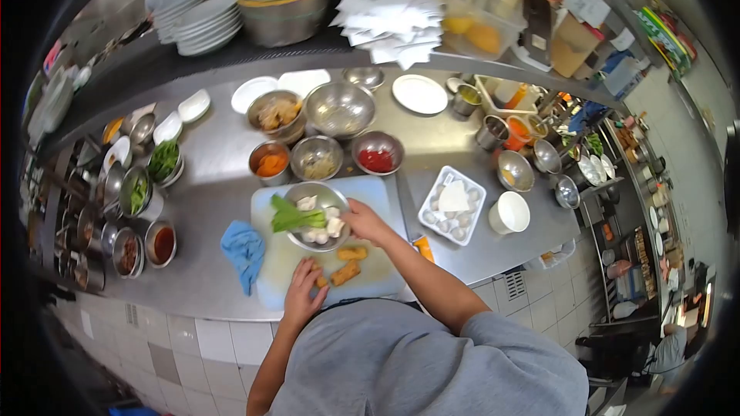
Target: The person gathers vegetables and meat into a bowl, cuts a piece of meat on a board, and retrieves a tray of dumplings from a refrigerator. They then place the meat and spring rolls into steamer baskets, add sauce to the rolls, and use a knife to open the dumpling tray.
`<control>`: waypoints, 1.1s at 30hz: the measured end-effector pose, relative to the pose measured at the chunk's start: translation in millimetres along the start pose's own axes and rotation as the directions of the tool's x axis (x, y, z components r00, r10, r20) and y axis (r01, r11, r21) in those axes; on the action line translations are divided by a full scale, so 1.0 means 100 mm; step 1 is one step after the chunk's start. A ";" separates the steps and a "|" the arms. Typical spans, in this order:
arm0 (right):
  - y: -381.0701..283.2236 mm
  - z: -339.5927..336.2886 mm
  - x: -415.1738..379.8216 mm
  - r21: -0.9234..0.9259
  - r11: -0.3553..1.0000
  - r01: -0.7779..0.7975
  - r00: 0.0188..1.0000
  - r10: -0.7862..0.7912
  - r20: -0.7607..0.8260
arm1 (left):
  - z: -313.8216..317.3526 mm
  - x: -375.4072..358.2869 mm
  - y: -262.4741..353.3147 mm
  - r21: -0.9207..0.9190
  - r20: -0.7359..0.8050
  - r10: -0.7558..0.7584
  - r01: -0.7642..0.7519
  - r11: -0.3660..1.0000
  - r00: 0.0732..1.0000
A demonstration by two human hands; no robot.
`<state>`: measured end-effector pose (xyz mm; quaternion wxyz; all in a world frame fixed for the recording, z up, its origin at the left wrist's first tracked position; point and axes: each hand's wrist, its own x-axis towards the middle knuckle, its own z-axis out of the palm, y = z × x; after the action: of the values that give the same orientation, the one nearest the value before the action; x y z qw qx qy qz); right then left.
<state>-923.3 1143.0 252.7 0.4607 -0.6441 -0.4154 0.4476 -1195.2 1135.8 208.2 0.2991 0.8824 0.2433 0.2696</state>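
Hands worked over a pale cutting board [381,266] on a steel counter [208,185]. The left hand [303,293] lay flat near the board's near edge, fingers spread a little and pressed down beside a small fried piece [321,281]; it gripped nothing that could be seen. The right hand [364,219] reached to the rim of a steel bowl [314,216] standing on the board, its fingers curled close together at white chunks [334,226] inside; whether they pinched one could not be told. The bowl also held a green leaf [293,218] lying across its left side. Two fried rolls [348,262] lay on the board just below the bowl, between the two hands. A knife [406,204] rested along the board's right edge, its orange handle [423,249] nearest the person. A blue cloth [243,250] sat bunched just left of the board. Right of the knife stood a white tray [453,204] of pale balls, and beside it a white cup [509,213]. Behind the board were small bowls of orange paste [270,162], pale shreds [317,158] and red sauce [377,156], with a larger empty mixing bowl [340,108] farther back.
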 end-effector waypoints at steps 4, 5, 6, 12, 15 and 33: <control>0.09 -1.33 -0.13 0.258 0.958 -0.127 0.948 0.193 -0.252 | 0.05 0.05 0.06 -0.029 -0.077 -0.118 0.116 0.993 0.990; 0.14 -1.67 -0.15 0.170 0.975 -0.144 0.914 0.197 -0.356 | 0.06 0.07 0.07 -0.028 -0.076 -0.097 0.095 0.995 0.992; 0.33 -2.00 -0.06 0.163 0.976 -0.146 0.852 0.208 -0.480 | 0.09 0.08 0.08 -0.046 -0.091 -0.155 0.152 0.987 0.984; 0.82 -3.17 0.24 0.191 0.980 -0.060 0.694 0.178 -0.697 | 0.14 0.12 0.17 -0.009 -0.130 -0.262 0.263 0.965 0.956; 1.04 -3.45 0.36 0.480 0.865 -0.145 0.700 0.432 -0.569 | 0.22 0.17 0.20 0.037 -0.139 -0.267 0.274 0.961 0.954; 0.80 0.40 -2.32 0.243 0.860 -0.448 0.847 0.321 0.424 | 0.06 -0.26 0.01 0.021 -0.392 -0.082 0.098 0.995 0.916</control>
<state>-1011.2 913.9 213.0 0.3753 -0.5320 -0.2731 0.7083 -1210.5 1117.2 196.3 0.2389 0.8046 0.3438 0.4211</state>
